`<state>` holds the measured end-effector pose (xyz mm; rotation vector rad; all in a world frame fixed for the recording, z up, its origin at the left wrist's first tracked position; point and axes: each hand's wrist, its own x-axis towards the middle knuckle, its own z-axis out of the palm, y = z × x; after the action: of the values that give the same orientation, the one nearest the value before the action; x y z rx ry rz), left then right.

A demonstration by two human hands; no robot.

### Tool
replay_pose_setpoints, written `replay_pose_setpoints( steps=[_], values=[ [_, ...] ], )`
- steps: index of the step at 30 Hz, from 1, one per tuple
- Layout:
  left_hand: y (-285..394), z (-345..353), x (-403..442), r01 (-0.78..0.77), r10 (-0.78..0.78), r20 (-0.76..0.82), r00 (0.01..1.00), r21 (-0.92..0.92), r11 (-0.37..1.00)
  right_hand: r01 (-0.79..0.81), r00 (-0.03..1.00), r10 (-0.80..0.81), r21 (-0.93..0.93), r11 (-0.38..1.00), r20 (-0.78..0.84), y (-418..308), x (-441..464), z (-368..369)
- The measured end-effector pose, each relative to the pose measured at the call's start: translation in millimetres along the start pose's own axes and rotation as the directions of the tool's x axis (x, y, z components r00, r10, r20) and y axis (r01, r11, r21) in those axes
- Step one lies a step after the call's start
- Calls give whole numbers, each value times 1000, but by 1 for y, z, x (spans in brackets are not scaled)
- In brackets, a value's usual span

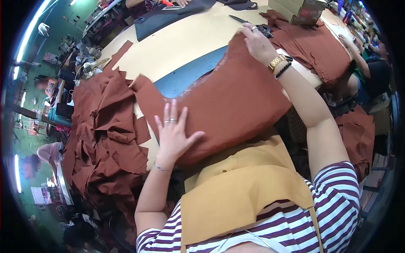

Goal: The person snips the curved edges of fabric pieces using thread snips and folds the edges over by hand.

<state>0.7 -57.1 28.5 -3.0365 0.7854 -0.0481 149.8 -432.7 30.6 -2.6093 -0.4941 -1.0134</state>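
- 1 brown cloth piece [240,101] at the near edge of a cream table [185,47], partly over a blue panel [185,76]
- Left hand [172,133] spread wide, laid flat on it, gripping nothing
- Right hand [257,44] curled, pinching its far corner

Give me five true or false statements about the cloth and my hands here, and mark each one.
1. The right hand grips a corner of the brown cloth piece. True.
2. The left hand is clenched in a fist. False: its fingers are spread over the piece.
3. A heap of brown cloth lies to the left. True.
4. The gold band is on the left wrist. False: the gold band is on the right.
5. The apron is mustard yellow. True.
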Motion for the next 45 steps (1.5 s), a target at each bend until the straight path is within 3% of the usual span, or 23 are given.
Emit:
replay_pose_setpoints(
  steps=[1,3,7,11,12,15,18,24,27,32,36,45],
  values=[
    [-1,1,1,-51,51,-16,999,-45,998,65,989,-68,-25,998,-129,-11,6,0],
    [-1,9,5,-159,153,-50,987,-142,977,-30,997,27,44,999,71,-32,-8,8],
    [2,16,12,-161,175,28,984,-263,951,-194,898,158,48,980,411,-67,-47,1],
    [48,1,-18,-156,180,83,980,-240,958,-187,912,177,-9,982,370,-54,-53,-10],
    [57,-3,-22,-165,191,110,975,-205,965,-141,927,108,68,988,359,-54,-51,-12],
    [60,-8,2,-189,156,-145,977,-255,948,55,944,-150,311,949,292,-49,-45,-4],
    [47,4,58,-174,25,-331,943,-430,886,54,918,-193,375,926,345,-58,-45,5],
    [32,37,102,-224,0,-359,933,-583,781,113,894,-233,312,943,383,-56,-51,16],
    [30,39,92,-253,-12,-415,910,-577,777,190,894,-284,282,940,347,-54,-52,19],
    [30,34,80,-182,-28,-376,926,-511,840,302,858,-344,168,938,381,-53,-52,19],
    [28,30,70,-173,42,-394,918,-303,937,325,828,-345,122,938,442,-55,-50,21],
    [22,31,62,-208,71,-437,897,-273,939,360,751,-346,91,928,562,-68,-45,12]
  ],
)
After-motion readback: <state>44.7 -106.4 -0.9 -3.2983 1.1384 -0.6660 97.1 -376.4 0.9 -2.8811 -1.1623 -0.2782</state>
